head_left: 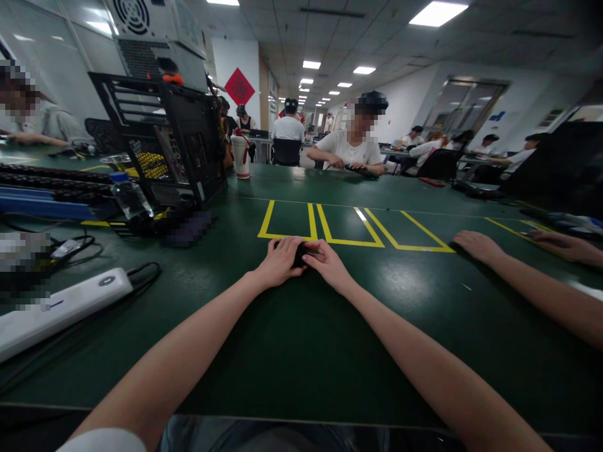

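Observation:
Both my hands meet over the green tabletop (301,351), just in front of the yellow tape outlines (348,242). Between them is a small black object (299,256), mostly covered by fingers, so its kind does not show. My left hand (281,260) is closed around its left side, palm down. On the other side, my right hand (327,265) pinches it with thumb and fingers.
On the left stand a black open computer case (183,138), a clear bottle with a blue cap (130,198) and a white power strip (70,307). A white cup (241,157) is behind. To the right rests a co-worker's hand (475,245); another person (360,141) sits opposite.

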{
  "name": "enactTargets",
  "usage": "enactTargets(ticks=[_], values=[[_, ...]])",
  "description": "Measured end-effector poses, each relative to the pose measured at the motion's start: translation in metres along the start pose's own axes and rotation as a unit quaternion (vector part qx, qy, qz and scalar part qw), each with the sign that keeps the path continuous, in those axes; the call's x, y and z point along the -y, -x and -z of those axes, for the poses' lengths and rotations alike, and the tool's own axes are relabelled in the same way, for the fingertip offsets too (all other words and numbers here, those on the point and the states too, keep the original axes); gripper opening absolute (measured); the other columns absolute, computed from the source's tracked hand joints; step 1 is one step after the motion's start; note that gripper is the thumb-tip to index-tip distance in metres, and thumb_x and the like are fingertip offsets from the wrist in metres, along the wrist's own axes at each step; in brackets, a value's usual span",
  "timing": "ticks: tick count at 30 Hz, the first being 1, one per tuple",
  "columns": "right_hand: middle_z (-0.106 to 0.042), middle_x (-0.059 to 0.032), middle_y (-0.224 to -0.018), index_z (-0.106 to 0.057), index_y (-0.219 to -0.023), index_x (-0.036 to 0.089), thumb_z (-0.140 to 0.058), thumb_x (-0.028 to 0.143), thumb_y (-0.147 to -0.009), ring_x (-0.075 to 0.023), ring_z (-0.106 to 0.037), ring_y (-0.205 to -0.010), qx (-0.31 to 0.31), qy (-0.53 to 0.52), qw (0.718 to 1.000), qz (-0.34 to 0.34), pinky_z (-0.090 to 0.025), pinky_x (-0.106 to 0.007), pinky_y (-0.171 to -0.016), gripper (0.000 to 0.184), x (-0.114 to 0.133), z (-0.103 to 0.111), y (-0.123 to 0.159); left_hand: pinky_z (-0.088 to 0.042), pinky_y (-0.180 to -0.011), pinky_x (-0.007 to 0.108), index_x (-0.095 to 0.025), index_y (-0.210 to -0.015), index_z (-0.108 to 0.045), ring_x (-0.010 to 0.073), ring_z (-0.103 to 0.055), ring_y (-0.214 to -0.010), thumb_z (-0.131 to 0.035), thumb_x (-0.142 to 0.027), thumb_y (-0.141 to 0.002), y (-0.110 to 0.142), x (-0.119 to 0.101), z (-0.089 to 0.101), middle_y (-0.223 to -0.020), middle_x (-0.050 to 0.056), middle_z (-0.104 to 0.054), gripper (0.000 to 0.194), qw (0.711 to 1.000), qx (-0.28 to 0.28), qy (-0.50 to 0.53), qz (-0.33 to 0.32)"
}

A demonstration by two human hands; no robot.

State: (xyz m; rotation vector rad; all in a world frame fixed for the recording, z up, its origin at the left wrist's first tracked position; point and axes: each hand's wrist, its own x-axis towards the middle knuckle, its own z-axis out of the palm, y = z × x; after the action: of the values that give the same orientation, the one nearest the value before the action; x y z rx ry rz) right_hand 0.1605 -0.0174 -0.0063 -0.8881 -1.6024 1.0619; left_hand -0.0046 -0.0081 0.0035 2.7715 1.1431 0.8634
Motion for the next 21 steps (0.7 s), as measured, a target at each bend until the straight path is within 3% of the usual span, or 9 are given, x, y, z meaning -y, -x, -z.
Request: enactTargets(ticks=[4, 9, 15, 21], values=[[-0.052, -0.0044, -0.111, -0.050, -0.106, 0.023, -0.056, 0.027, -0.073, -0.0181, -0.052, -0.103, 0.020, 0.018, 0.999, -0.019, -0.038, -0.039, -0.094, 0.034, -0.0001, 0.0015, -0.0002, -0.022, -0.093, 0.045, -0.019, -0.118, -0.027, 0.0260, -0.039, -0.112, -0.054, -0.030, -0.072, 0.0003, 0.0006, -0.0002, -0.118, 0.010, -0.043, 0.054, 1.000, 0.002, 0.002, 0.001], [-0.055, -0.0021, -0.102, -0.051, -0.096, 0.022, -0.062, 0.025, -0.067, -0.0169, -0.054, -0.099, 0.018, -0.006, 1.000, -0.003, -0.042, -0.037, -0.090, 0.032, -0.0003, -0.0003, 0.0005, -0.022, -0.093, 0.045, -0.020, -0.117, -0.028, 0.0259, -0.039, -0.112, -0.055, -0.028, -0.070, 0.0005, 0.0012, -0.0003, -0.119, 0.010, -0.043, 0.055, 1.000, 0.003, 0.000, 0.000], [-0.054, -0.0017, -0.100, -0.052, -0.092, 0.022, -0.059, 0.026, -0.070, -0.0160, -0.055, -0.096, -0.003, -0.003, 1.000, 0.007, -0.045, -0.034, -0.086, 0.023, -0.0006, -0.0024, -0.0003, -0.024, -0.092, 0.044, -0.019, -0.117, -0.028, 0.0253, -0.040, -0.111, -0.053, -0.032, -0.072, 0.0001, 0.0009, -0.0011, -0.118, 0.010, -0.044, 0.053, 1.000, -0.005, -0.003, -0.001], [-0.054, -0.0044, -0.108, -0.050, -0.104, 0.022, -0.057, 0.025, -0.071, -0.0173, -0.053, -0.100, 0.013, 0.011, 1.000, -0.019, -0.041, -0.038, -0.091, 0.033, -0.0007, 0.0000, -0.0013, -0.023, -0.092, 0.044, -0.020, -0.117, -0.028, 0.0258, -0.039, -0.111, -0.054, -0.029, -0.071, 0.0006, 0.0002, -0.0003, -0.118, 0.010, -0.044, 0.054, 1.000, -0.004, -0.005, 0.000]])
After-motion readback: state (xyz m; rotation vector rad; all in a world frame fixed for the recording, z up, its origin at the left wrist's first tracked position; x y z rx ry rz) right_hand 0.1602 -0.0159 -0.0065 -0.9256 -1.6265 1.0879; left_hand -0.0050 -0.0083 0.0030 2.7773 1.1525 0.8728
